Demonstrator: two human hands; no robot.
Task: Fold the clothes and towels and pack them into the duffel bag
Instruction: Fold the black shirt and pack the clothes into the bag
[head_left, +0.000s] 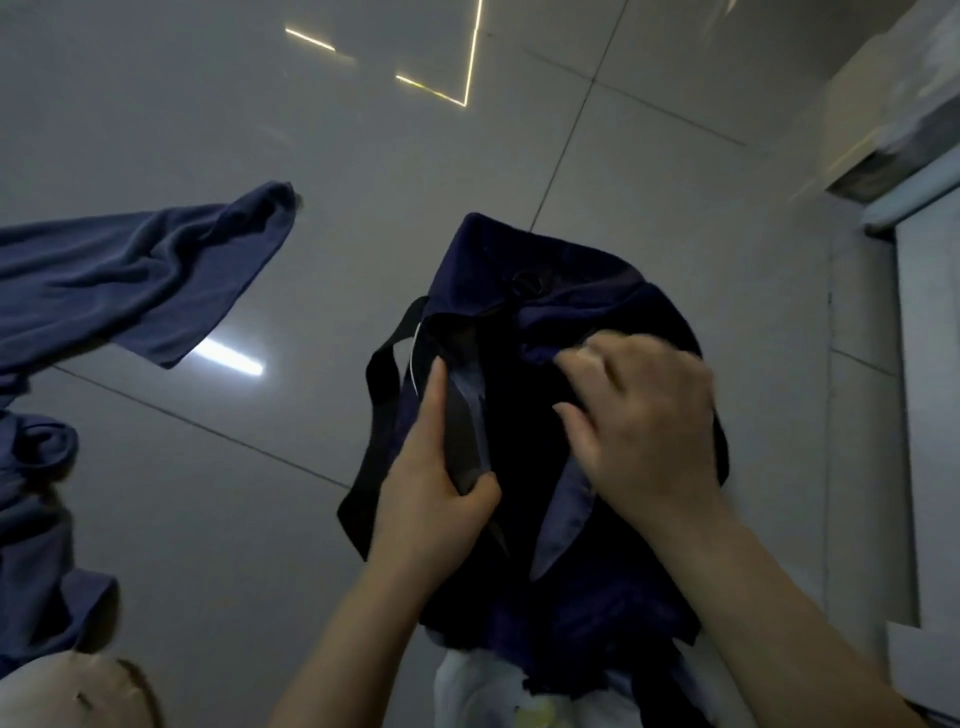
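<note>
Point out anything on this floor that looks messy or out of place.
The blue garment lies crumpled and unfolded on the tiled floor at left, apart from the duffel bag. More blue cloth is bunched by the left edge. The left hand grips a bag strap; the right hand works at the opening.

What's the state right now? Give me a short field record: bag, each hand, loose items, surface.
bag: dark navy duffel bag on the floor, black strap looped off its left side
left hand: left hand grips a black strap at the bag's opening
right hand: right hand, fingers curled, pinches the bag's navy fabric; slightly blurred
loose items: blue cloth spread unfolded to the left of the bag; more crumpled blue fabric at the left edge
surface: glossy grey tiled floor
packed contents: cannot tell, bag interior too dark
</note>
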